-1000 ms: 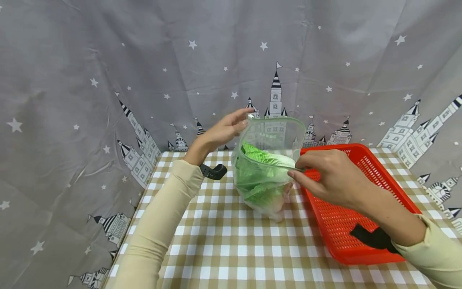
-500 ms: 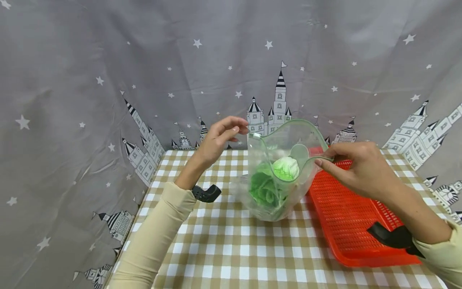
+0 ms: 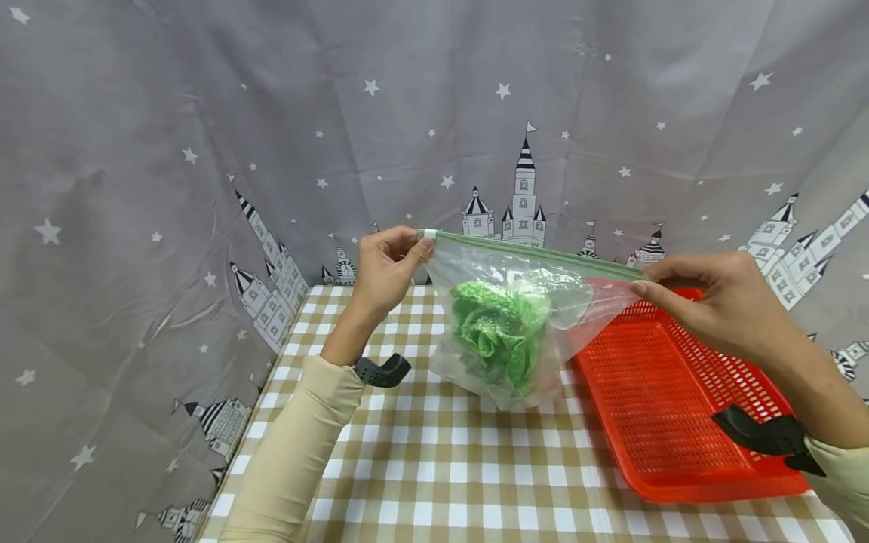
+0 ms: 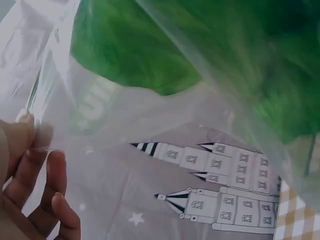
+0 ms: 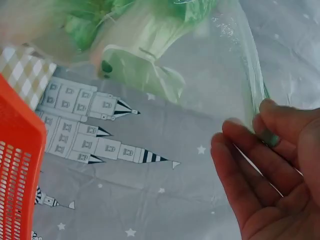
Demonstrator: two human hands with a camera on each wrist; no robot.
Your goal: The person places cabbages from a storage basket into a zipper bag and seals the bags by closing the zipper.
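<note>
A clear zip bag with a green strip along its top hangs stretched between both hands. Inside lies a head of leafy green cabbage or lettuce, seen through the plastic. My left hand pinches the top left corner beside a white slider. At the other end of the strip, my right hand pinches the corner between thumb and forefinger. In the left wrist view the greens show close up behind the film. The right wrist view shows the bag's corner between the right fingertips.
A red perforated plastic basket stands on the right of the table, partly behind the bag and under the right forearm. A checked cloth covers the table. Behind hangs a grey curtain with stars and castles.
The bag's mouth, wide apart before, is now drawn straight with its edges together. The right hand has moved right. My left hand, apart from the bag half a second ago, now pinches its left corner.
</note>
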